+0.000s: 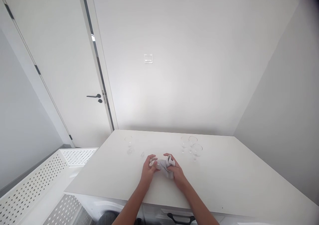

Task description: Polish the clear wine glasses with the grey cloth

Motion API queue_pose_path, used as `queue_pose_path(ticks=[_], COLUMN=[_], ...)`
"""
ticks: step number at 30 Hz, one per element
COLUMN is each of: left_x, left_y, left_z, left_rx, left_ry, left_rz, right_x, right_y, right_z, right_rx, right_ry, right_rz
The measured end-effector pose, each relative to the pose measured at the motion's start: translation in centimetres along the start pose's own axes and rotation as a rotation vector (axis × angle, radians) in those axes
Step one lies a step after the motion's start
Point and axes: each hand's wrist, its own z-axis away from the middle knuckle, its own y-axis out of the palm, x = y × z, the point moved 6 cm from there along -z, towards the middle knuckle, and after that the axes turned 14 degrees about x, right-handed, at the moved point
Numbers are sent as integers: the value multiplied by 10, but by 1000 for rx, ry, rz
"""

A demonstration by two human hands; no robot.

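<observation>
- While a pale grey, bunched fabric cloth (163, 167) is held in the head view between two bare hands, its place is seen to be at the front middle of a smooth white tabletop (109, 175).
- By the left hand (148, 168), a narrow grip is closed around the left end of the bundle, where a clear, curved, glass-like edge (152, 159) is also glimpsed; by the right hand (177, 172), the other end is pinched, with a twisted fold standing up between thumb and fingers.
- The handling is judged to be midway: the cloth is gathered and gripped at both ends, but it is not yet set down.
- Toward the back right, three clear, stemmed drinking glasses (197, 148) are stood upright in a close group; at the back left, one clear, stemmed glass (128, 139) is stood alone. All four are untouched by the hands, and which are done and which are left cannot be told.
- Near the left hand, a small clear shape (142, 154) is seen, but whether it is a solid piece or a reflection cannot be made out.
- The inside of the bundle is hidden by folds and fingers; the forearms and a dark rounded shape (108, 217) below the tabletop are cut off by the lower edge.
</observation>
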Motion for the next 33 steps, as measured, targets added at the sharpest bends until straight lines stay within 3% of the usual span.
queue_pose_path(ticks=[3, 7, 13, 16, 19, 24, 26, 28, 30, 31, 33], left_x=[-7, -11, -6, -8, -9, -10, -16, -26, -36, -38, -37], left_y=[0, 15, 9, 8, 15, 26, 23, 10, -5, -9, -5], left_z=[1, 0, 0, 0, 0, 8, 11, 14, 17, 16, 10], left_rx=[-5, 178, 95, 66, 150, 253, 205, 27, -188, -237, -147], left_ry=[25, 87, 27, 1, -14, -61, -27, 52, 154, 193, 216], left_rz=[20, -125, -91, -41, -1, -91, -173, -255, -333, -365, -424], right_x=[1, 7, 6, 5, 6, 2, 5, 12, 20, 24, 32], right_y=[4, 23, 9, 9, 4, -29, -40, -44, -40, -34, -19], right_z=[7, 12, 2, -2, -2, 11, 18, 23, 22, 20, 14], right_rx=[-36, 113, 103, 117, -3, -365, -468, -510, -434, -358, -205], right_ry=[-87, -148, -21, -77, -173, -213, -240, -269, -277, -276, -274], right_rz=[141, 342, 12, 37, 133, 60, 69, 149, 270, 324, 395])
